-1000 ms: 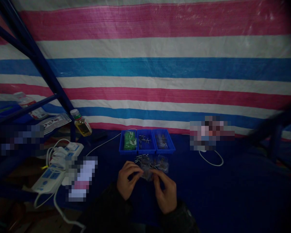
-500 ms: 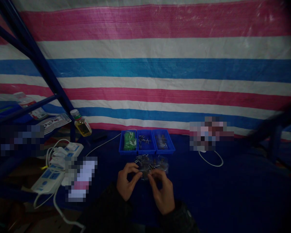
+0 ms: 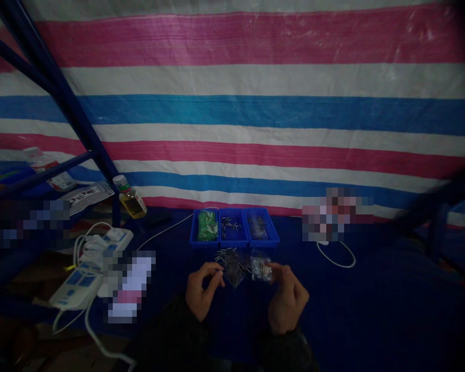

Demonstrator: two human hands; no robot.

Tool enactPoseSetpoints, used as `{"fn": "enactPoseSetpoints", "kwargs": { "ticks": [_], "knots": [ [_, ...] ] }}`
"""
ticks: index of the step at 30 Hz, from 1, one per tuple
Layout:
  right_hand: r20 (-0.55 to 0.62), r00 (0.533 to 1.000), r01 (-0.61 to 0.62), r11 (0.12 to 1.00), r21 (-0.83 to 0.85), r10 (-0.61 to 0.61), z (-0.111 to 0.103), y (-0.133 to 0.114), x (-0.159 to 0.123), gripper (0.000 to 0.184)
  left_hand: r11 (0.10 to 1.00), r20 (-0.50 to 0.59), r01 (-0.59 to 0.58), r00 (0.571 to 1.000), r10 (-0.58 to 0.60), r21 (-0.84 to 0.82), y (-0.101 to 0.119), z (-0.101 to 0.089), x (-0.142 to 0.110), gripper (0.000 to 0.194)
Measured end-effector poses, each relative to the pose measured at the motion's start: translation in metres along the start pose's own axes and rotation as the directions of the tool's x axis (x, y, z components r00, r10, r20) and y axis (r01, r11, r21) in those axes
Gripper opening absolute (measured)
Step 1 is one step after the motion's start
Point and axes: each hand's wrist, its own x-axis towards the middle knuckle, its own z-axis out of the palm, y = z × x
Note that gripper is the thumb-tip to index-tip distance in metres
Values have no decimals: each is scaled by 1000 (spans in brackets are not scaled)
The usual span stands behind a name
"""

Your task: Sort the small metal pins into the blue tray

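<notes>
Right hand [image 3: 289,299] at a clear bag [image 3: 260,267] in front of the blue tray row [image 3: 234,243]

The clear bag lies on the table [image 3: 356,315], just in front of the tray row's right end. The right hand's fingertips touch its right edge; whether they pinch it, I cannot tell. Left of it, before the row's middle, is a second bag [image 3: 234,276] with dark contents, next to loose metal pins [image 3: 225,253]. The left hand [image 3: 201,292], nearer the wearer than the row's left end, is beside that bag, thumb and finger close together; I cannot tell if they hold anything. The row has green packets [image 3: 206,227] on its left, pins in its middle, bags on its right. Well left of the row are a bottle [image 3: 132,200] and a power strip [image 3: 72,289].
</notes>
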Motion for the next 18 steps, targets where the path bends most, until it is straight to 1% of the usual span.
{"fn": "enactPoseSetpoints", "kwargs": {
  "ticks": [1,3,5,7,9,12,14,16,18],
  "knots": [
    [17,1000,-26,1000,2,25,3,-2,9,43,1000,0,1,1000,-1,-3,1,0,0,13],
    [158,985,-71,997,2,70,9,-4,25,47,1000,-4,2,1000,-2,-9,2,0,1,14],
    [227,970,-87,996,-26,91,11,-4,36,52,1000,-14,1,1000,-1,-14,2,1,1,14],
    [248,965,-64,995,-74,80,9,1,37,48,1000,-20,-1,1000,0,-20,2,1,1,14],
    [244,968,-24,993,-112,51,4,9,29,42,1000,-12,1,1000,-1,-24,2,1,1,14],
    [249,968,87,974,-210,-33,-3,18,13,35,1000,-2,12,1000,-12,-25,2,1,0,14],
    [286,951,202,934,-295,-116,-3,21,5,30,1000,-8,15,1000,-15,-26,2,1,0,14],
    [357,912,332,876,-351,-203,-1,21,1,24,1000,-10,17,1000,-17,-22,2,1,0,14],
    [453,851,451,811,-371,-266,3,18,1,21,1000,-8,20,1000,-20,-16,2,1,0,15]
  ]
}}
